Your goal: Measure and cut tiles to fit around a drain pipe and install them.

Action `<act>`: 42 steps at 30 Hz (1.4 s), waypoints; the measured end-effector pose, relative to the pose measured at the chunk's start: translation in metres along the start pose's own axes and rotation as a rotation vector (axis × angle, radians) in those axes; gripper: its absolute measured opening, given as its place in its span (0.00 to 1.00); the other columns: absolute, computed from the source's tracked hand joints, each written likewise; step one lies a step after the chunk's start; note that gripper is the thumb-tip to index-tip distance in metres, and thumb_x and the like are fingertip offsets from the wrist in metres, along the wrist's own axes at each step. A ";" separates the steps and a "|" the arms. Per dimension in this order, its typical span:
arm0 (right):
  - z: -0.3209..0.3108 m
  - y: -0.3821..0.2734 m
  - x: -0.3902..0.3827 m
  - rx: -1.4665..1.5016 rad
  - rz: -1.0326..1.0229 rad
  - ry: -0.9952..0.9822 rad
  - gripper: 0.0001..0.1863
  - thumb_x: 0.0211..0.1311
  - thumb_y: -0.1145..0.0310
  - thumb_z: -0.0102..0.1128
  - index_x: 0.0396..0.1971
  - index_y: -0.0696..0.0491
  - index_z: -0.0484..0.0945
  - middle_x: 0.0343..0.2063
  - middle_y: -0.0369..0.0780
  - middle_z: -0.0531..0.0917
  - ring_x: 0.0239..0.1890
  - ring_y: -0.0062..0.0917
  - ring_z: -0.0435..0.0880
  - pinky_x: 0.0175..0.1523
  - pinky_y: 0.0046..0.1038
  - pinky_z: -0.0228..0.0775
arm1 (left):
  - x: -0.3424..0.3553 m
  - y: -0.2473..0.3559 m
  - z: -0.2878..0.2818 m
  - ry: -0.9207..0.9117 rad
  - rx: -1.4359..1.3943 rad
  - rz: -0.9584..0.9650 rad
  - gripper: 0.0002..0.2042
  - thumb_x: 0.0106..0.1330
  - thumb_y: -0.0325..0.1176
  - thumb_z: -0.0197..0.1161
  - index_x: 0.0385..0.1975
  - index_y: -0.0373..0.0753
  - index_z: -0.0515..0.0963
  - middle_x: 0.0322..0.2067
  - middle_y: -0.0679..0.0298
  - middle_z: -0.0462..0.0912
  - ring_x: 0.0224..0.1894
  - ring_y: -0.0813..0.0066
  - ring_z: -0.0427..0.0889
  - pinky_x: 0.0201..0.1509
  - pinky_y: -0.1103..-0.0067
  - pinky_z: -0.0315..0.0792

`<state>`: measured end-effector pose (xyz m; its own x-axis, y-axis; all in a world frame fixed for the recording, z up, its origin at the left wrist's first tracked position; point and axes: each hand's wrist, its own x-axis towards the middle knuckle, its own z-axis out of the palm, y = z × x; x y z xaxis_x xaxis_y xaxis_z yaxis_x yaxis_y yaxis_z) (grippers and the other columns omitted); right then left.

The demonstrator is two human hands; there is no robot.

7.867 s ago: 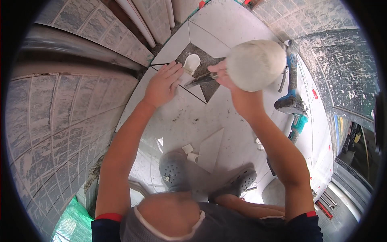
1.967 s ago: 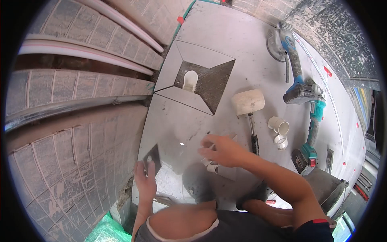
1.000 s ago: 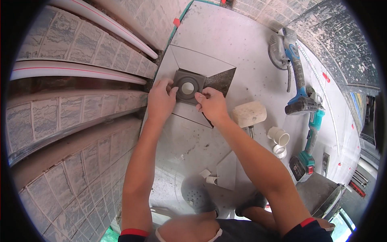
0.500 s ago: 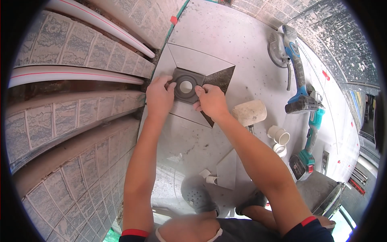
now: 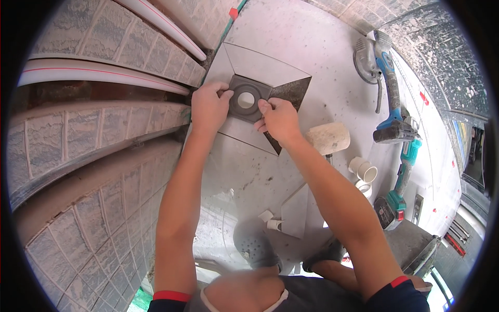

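A dark grey square floor drain (image 5: 244, 113) with a round opening sits among cut pale tiles in the floor. My left hand (image 5: 209, 106) grips its left edge between thumb and fingers. Opposite, my right hand (image 5: 280, 119) pinches the right edge, fingers curled. Wedge-shaped cut tiles lie around the drain, one tile piece (image 5: 262, 66) along its far side. To the right, a dark, rough gap (image 5: 295, 92) shows between tiles, and it runs on under my right hand. The drain's underside is hidden.
Right of my hands lies a mallet with a pale head (image 5: 328, 138), near white pipe fittings (image 5: 362, 169). Farther right are a blue-grey cordless tool (image 5: 386, 70) and a teal cordless tool (image 5: 407, 161). White pipes (image 5: 104, 73) run along the left wall.
The whole view has shifted slightly, so the floor and drain appear higher and farther right. Both hands stay on the drain's edges, with little change in their grip.
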<state>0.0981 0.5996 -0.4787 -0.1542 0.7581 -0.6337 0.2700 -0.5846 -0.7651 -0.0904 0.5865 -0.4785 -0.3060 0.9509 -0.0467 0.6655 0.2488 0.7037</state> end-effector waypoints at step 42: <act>-0.002 -0.009 -0.031 -0.003 -0.043 0.027 0.21 0.79 0.61 0.54 0.28 0.63 0.76 0.20 0.44 0.83 0.23 0.27 0.89 0.31 0.29 0.79 | -0.010 0.015 -0.019 -0.039 0.009 0.020 0.11 0.62 0.31 0.71 0.38 0.30 0.86 0.29 0.51 0.86 0.31 0.60 0.85 0.40 0.70 0.77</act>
<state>0.1025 0.5826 -0.4521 -0.1396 0.7899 -0.5972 0.2665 -0.5509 -0.7909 -0.0900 0.5776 -0.4542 -0.2659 0.9621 -0.0604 0.6777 0.2311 0.6981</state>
